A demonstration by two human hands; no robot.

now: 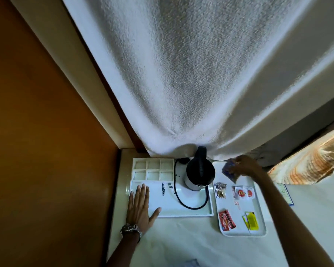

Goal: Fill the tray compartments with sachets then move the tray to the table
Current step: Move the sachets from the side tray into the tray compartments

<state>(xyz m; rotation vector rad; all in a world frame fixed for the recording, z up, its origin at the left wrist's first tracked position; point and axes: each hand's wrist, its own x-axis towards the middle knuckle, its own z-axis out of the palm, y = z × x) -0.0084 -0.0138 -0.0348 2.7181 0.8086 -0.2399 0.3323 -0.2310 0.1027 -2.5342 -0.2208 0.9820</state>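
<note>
A white tray (185, 212) lies on the white surface, with six compartments (153, 169) at its far left that look bare. My left hand (141, 206) rests flat and open on the tray's near left corner. My right hand (246, 166) is shut on blue sachets (228, 170) above the far end of a second white tray (257, 233) on the right. That tray holds silver sachets (220, 190), round red-and-white sachets (244, 192), red sachets (227, 220) and yellow sachets (251, 220).
A black and silver kettle (199, 175) stands on the compartment tray's right half, its black cord (181, 201) looping across the tray. A white curtain (181, 74) hangs behind. An orange wall (37, 132) is at the left. A patterned cloth (312, 160) lies at the right.
</note>
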